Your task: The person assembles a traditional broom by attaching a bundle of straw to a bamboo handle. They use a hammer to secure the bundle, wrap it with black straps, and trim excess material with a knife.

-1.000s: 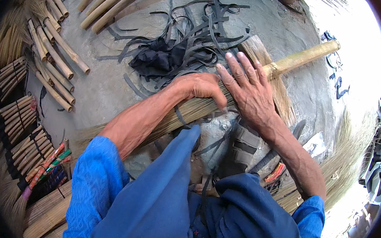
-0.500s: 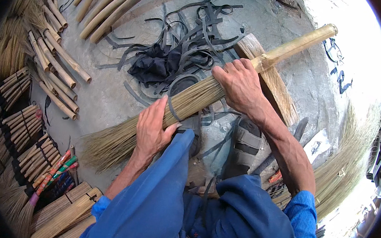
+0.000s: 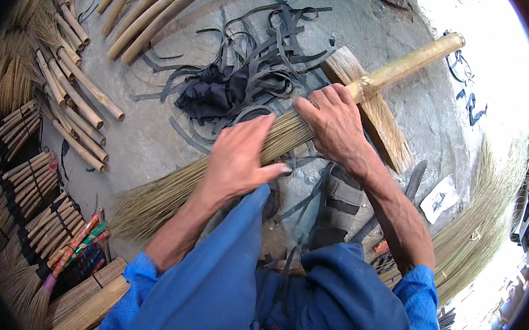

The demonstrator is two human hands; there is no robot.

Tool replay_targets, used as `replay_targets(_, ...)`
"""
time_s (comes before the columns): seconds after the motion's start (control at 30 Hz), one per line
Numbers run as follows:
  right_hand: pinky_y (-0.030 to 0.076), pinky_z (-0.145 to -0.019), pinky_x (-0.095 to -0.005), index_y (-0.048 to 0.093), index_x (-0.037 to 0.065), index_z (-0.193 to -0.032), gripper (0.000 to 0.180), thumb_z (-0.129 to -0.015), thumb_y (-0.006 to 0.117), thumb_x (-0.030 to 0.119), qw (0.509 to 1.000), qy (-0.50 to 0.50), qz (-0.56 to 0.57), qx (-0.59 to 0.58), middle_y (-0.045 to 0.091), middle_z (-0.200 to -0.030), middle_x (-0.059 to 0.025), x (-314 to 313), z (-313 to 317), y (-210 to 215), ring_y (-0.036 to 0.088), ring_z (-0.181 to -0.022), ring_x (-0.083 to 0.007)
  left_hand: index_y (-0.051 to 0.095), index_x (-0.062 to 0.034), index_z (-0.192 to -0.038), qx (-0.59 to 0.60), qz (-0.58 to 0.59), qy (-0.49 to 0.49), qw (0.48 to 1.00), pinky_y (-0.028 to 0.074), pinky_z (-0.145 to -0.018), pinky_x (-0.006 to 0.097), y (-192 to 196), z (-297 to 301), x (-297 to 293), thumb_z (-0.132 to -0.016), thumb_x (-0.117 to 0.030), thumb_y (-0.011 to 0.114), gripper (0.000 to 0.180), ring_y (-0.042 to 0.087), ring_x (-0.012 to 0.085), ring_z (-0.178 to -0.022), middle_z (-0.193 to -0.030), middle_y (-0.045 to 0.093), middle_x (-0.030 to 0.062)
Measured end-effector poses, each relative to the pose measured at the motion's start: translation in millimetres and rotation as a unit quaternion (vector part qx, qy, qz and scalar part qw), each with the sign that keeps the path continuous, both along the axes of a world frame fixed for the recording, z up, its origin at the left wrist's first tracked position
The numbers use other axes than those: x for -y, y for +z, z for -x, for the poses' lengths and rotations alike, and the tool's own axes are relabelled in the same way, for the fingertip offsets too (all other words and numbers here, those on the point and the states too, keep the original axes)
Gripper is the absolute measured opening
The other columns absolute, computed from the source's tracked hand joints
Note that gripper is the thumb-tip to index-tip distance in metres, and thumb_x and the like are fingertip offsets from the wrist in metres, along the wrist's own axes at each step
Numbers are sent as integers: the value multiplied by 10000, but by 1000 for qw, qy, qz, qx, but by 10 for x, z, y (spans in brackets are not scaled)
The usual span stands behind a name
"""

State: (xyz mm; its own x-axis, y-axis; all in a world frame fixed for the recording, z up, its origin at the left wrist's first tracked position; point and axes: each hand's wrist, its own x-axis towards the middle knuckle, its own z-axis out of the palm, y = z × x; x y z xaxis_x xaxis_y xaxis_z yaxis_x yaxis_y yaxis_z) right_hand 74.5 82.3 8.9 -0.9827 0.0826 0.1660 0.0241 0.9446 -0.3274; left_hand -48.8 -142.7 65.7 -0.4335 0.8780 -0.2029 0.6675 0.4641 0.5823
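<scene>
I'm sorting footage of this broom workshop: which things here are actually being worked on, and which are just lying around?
In hand:
- broom, straw head under the left hand, right hand near its bamboo handle
- wooden block under the broom

Lying about:
- black strips heaped on the floor
- short bamboo pieces
- bundled sticks
- loose straw
- long bamboo poles

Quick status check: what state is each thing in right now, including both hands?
Broom: lying slanted across the wooden block, bristles fanned at lower left.
Left hand: open, palm pressing on the bristles.
Right hand: grip closed around the broom's neck.
Wooden block: flat on the ground under the handle.
Black strips: loose tangled pile.
Cane pieces: lying loose in rows.
</scene>
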Motion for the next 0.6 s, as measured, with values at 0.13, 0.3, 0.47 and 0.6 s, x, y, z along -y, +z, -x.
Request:
replay_targets(0.13,465,-1116,-489,689,143,-1141,234,-910,720,170,999,-32,-8,-3,702,-1001,-82,0,-82,-17,696,-1067,-285,606,87,-1302,23,99,18,995,586,-1013,621,-242,-89,-822,-835,-140,746,539,760,494,-1166,-1200,768,328)
replay_targets(0.3,443,-1166,-513,679,146,-1142,216,-930,703,176,997,-71,-6,38,700,-1017,-58,126,-161,103,699,-1128,-270,627,70,-1174,39,146,26,988,597,-894,688,-227,-167,-922,-804,-103,700,415,787,550,-997,-975,789,337)
replay_targets(0.47,380,-1278,-547,640,118,-1468,580,-895,736,137,981,-185,48,-14,682,-1418,-190,240,-581,367,609,-1411,-407,692,37,-1155,37,177,16,983,605,-934,652,-175,-172,-948,-793,-146,733,408,781,542,-1042,-1045,795,335)
replay_targets(0.6,472,-1215,-478,618,33,-1499,529,-1021,743,220,838,-339,424,61,675,-1459,-191,383,-1027,177,602,-1428,-366,724,-27,-1145,35,188,30,981,618,-924,613,-203,-173,-988,-710,-293,893,537,781,520,-1030,-1063,807,291)
